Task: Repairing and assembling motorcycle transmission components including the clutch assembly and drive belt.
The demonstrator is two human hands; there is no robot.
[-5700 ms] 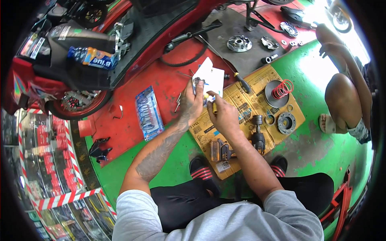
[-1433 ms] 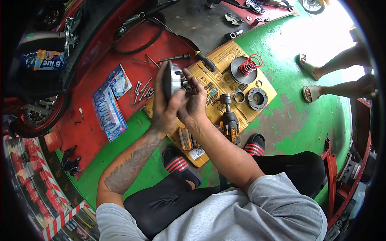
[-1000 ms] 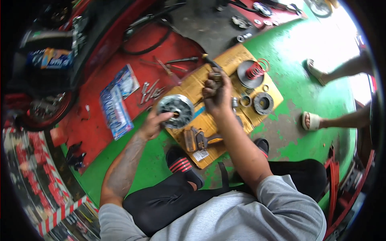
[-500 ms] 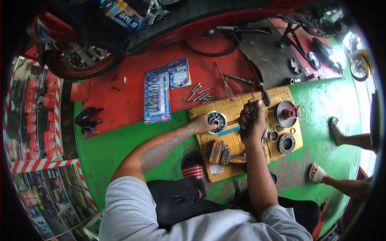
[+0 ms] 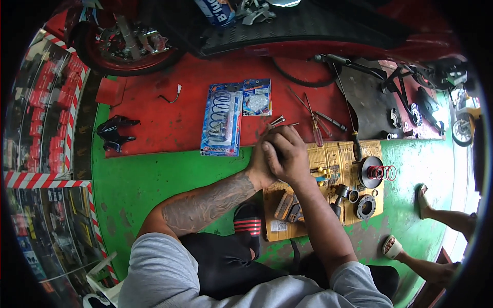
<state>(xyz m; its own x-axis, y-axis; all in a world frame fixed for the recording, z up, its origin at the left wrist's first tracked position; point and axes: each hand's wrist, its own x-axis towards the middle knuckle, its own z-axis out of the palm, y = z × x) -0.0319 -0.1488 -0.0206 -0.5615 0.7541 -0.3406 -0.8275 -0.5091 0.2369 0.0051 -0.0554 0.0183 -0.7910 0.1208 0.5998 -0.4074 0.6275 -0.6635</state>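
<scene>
We see both hands pressed together over the left end of the flattened cardboard sheet (image 5: 354, 154) that lies on the green floor (image 5: 154, 190). The right hand (image 5: 285, 154) lies on top, its fingers (image 5: 280, 141) curled together and downward, and the left hand (image 5: 259, 164) sits under and beside it, touching it. Whatever they grip is covered by the hands, so we cannot tell what the fingers clamp or how the left fingers stand. Just right of the hands, on the cardboard, lie small yellow rollers (image 5: 322, 174), then a round pulley with a red coil spring (image 5: 377, 172) and a dark ring-shaped part (image 5: 366, 206). Left of the hands, on the red mat (image 5: 154, 123), rest two blue blister packs (image 5: 222, 123), and a screwdriver (image 5: 314, 123) lies above the cardboard.
</scene>
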